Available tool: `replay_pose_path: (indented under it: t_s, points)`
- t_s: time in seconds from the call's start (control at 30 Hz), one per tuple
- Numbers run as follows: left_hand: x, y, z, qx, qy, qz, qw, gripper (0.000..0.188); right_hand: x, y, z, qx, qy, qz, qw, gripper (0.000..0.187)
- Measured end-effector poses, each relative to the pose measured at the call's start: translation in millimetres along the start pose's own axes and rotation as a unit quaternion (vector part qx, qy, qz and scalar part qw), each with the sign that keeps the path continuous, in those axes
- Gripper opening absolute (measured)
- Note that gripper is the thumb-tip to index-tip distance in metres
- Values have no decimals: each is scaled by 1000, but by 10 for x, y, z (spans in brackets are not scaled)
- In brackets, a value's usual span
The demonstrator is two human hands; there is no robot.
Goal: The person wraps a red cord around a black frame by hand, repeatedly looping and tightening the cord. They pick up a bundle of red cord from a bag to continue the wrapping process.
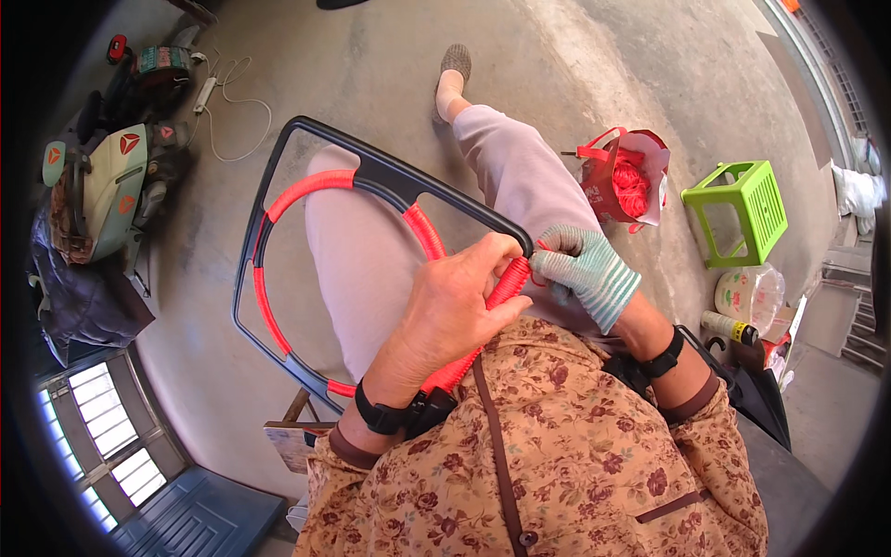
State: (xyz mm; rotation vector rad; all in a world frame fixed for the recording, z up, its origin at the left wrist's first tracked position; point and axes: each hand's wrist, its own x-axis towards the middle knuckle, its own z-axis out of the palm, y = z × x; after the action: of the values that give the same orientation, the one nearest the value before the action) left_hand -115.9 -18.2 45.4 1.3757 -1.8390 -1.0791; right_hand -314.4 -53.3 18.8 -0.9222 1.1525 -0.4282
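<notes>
Across my lap lies a black frame (399, 174), roughly four-sided with a rounded ring inside it. Red cord is wound in tight coils (509, 281) along the side nearest me, and red wrapping (311, 188) covers stretches of the inner ring. My bare left hand (455, 302) is closed around the red-wound bar just below the frame's right corner. At that corner my right hand (580, 269), in a grey-green striped glove, pinches a strand of red cord between thumb and fingers. Its fingertips hide part of the strand.
Right of my leg, a red bag (603, 186) holds bundled red cord (631, 190). Beyond it are a green plastic stool (742, 213), a clear plastic container (756, 295) and a spray can (729, 327). A scooter (116, 190) and a white power strip (204, 96) are at left.
</notes>
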Motion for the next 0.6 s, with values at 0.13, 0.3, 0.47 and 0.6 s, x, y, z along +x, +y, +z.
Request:
replay_pose_path:
  t_s: [0.13,0.3,0.47,0.6]
  points:
    - [8,-69,-1,3,8,23,1000,43,24,-12,26,-16,-2,11,1000,20]
    - [40,-103,-4,23,8,19,1000,35,67,-23,56,-37,-22,31,999,20]
    - [4,-153,-14,31,12,2,999,29,124,6,124,-31,-34,57,997,20]
    - [-38,-152,3,37,9,-38,999,35,160,-11,147,-39,-54,33,997,18]
